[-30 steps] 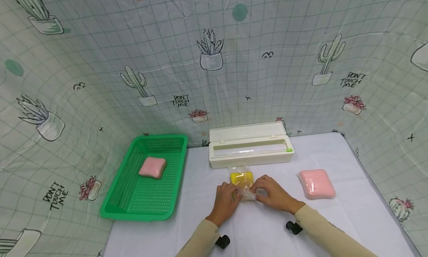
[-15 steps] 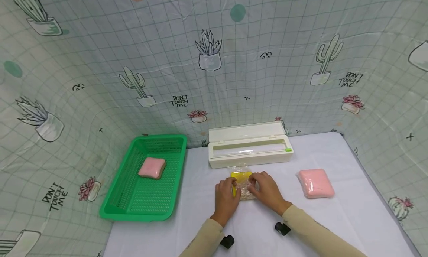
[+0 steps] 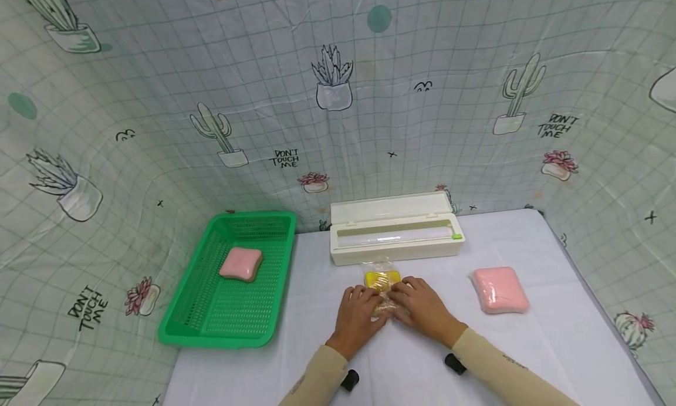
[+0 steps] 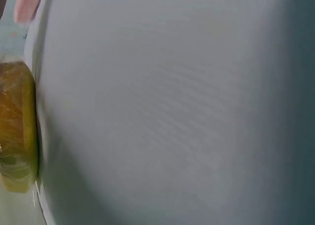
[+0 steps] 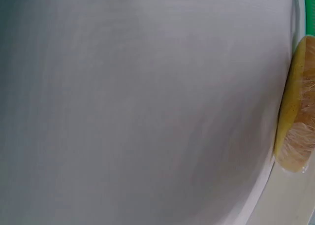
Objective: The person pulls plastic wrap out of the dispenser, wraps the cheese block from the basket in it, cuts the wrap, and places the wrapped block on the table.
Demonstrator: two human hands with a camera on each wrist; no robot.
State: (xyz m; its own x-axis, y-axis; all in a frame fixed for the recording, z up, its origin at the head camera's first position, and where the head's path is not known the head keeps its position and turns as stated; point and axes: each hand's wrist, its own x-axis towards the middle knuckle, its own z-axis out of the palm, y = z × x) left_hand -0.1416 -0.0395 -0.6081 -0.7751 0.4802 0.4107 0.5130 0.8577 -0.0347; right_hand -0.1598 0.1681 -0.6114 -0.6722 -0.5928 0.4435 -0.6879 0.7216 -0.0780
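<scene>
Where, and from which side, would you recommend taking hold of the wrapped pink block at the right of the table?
I'd probably bring the right hand down from above and pinch the pink block by its left and right sides, since it lies flat on the white cloth with both exposed.

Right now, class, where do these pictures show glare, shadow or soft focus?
Head view: glare on the wrapped pink block; left wrist view: shadow beside the yellow block, white surface blurry; right wrist view: glints on wrap, left edge dim.
</scene>
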